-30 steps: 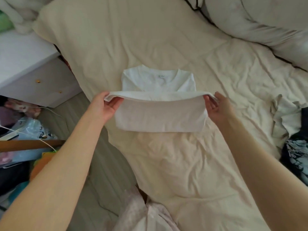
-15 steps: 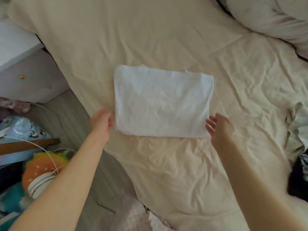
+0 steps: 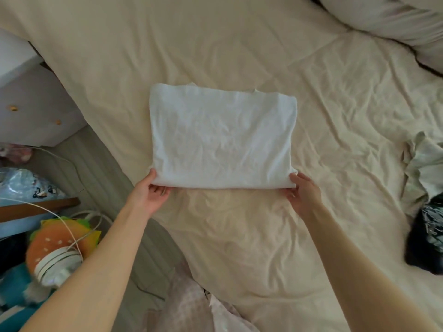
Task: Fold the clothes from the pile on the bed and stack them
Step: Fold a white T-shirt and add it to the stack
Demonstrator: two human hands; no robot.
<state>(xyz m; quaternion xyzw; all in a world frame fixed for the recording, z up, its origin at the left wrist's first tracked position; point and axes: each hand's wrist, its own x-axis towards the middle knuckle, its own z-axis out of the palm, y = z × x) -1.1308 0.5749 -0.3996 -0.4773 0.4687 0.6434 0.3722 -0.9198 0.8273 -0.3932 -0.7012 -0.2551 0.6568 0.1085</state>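
Gripping: both hands on near corners of folded white shirt (image 3: 221, 137), which lies flat on bed sheet (image 3: 335, 104) just ahead of & between them.
L hand (image 3: 151, 195): thumb on top of near-left corner, fingers tucked under edge; pinching cloth.
R hand (image 3: 303, 194): same on near-right corner; thumb over, fingers under.
Hands: well apart, one per corner, nothing else held.
Step (guess): lifting or shifting the folded piece toward a stack; no stack in view.
Risk 1: lifting by near corners only, far layers could sag & fold open.
Risk 2: uneven pull L vs R, so rectangle skews, collar bumps at far edge slip out.
Risk 3: dragging may ruck sheet & crease shirt.
Pile: unfolded clothes (image 3: 424, 200) well to R of R hand, at bed edge of frame.
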